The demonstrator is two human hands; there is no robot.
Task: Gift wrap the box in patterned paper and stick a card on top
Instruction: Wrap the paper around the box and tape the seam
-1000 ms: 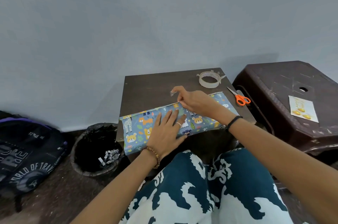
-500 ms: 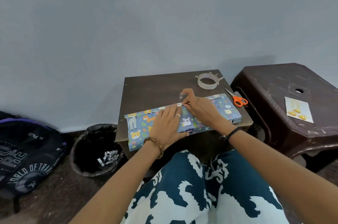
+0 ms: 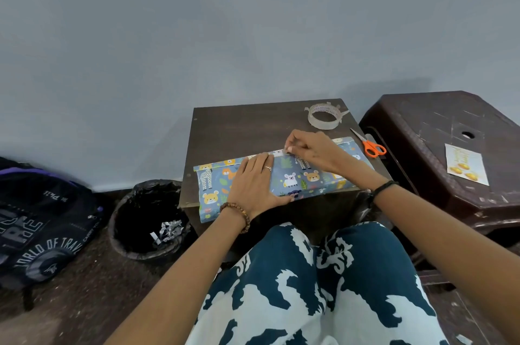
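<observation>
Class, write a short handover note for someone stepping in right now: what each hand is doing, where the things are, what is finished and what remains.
Left hand: flat, pressing the wrapped box on the small table.
Right hand: fingers pinched at the paper seam, seemingly pressing on a tape piece.
Tape roll and scissors: on the table's far right.
Card: on the stool.
Done: paper folded over the box.
Left: finish the seam, close the ends, stick the card on.

Small dark table [image 3: 233, 130] holds wrapped box [image 3: 315, 178] under fingers, tape roll [image 3: 323, 117] and scissors [image 3: 371, 146] beyond fingertips.
</observation>
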